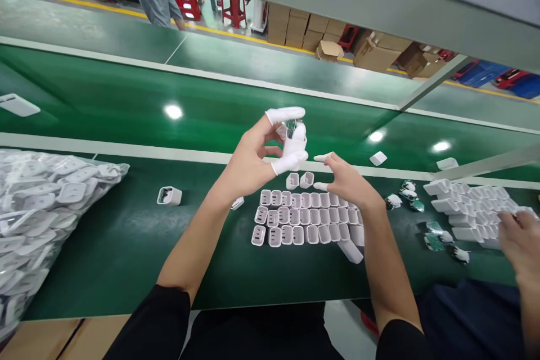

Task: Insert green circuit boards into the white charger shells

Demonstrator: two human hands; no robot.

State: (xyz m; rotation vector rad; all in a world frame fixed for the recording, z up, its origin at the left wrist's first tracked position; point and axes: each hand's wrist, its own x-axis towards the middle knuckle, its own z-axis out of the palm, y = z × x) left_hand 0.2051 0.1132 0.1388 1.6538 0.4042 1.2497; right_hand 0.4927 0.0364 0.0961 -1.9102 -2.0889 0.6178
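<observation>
My left hand (264,149), with white finger cots on its fingertips, grips a white charger housing (294,145) in the air above the bench. A green and silver circuit part shows at the housing's upper end, partly hidden by the fingers. Just to the right, my right hand (343,177) is apart from it, thumb and forefinger spread and holding nothing. Below both hands stand rows of open white charger housings (312,216), several with slots in their bottoms. Two more housings (300,180) stand behind the rows.
A clear bag of white plastic parts (54,219) lies at the left, near a single housing (170,196). Circuit boards (436,236) and stacked housings (476,208) are at the right, where a co-worker's hand (521,239) reaches in. A metal beam (337,0) crosses overhead.
</observation>
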